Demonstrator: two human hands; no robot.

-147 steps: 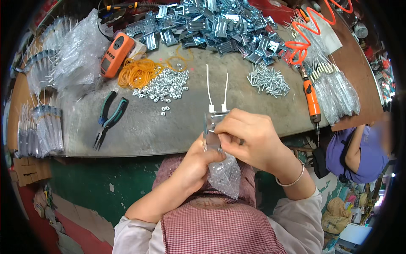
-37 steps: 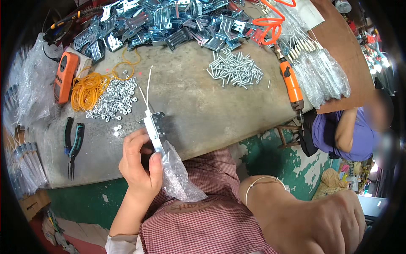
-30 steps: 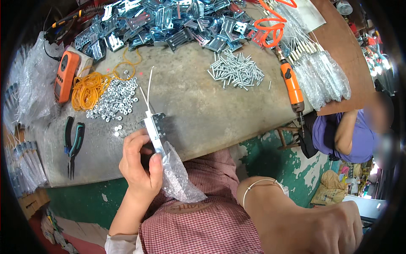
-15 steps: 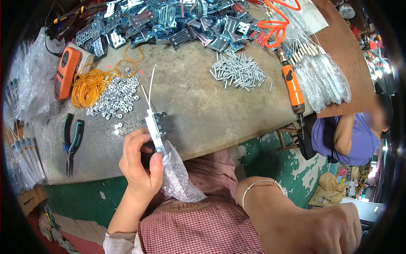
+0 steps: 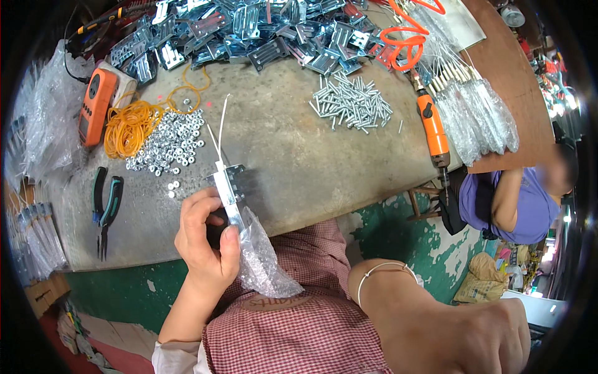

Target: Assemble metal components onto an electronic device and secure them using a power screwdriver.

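Observation:
My left hand [image 5: 208, 240] grips a slim white wired part [image 5: 225, 190] at the table's front edge, thumb on one side and fingers on the other. Two thin white wires rise from its upper end. Clear bubble wrap [image 5: 265, 265] covers its lower end and hangs over my checked apron. A dark metal bracket [image 5: 235, 177] sits against the part just above the fingers. Out over the lower right, away from the table, my right hand [image 5: 492, 340] shows its back with the fingers curled under. Whatever those fingers may hold is hidden.
Beyond my left hand lie nuts [image 5: 168, 143], rubber bands [image 5: 129, 129] and pliers [image 5: 107, 209]. Metal brackets [image 5: 269, 55] pile at the back, screws [image 5: 352, 103] before them. An orange power screwdriver [image 5: 433, 128] rests near wrapped parts [image 5: 476, 118]. A person [image 5: 520, 202] sits at right.
My right hand has shifted very slightly at the lower right. The left hand and the white wired part stay where they were.

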